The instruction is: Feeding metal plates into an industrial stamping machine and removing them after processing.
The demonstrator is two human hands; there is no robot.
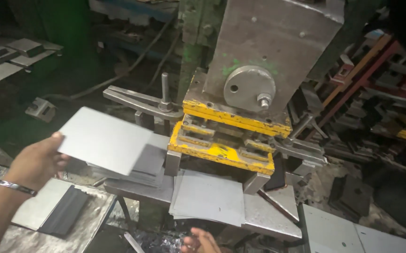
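The left hand [36,161] closes its fingers on a grey metal sheet [104,139] above the press table's [268,218] left edge, while the right hand [200,241], fingers loosely curled and holding nothing, hovers near another sheet [210,197] at the front edge.

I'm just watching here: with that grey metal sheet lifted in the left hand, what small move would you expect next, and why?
Probably carrying the metal sheet rightward and setting it down in front of the yellow die. The left hand holds it by one edge, in the air above a stack of sheets, while another sheet lies on the press table below the die, near the right hand.
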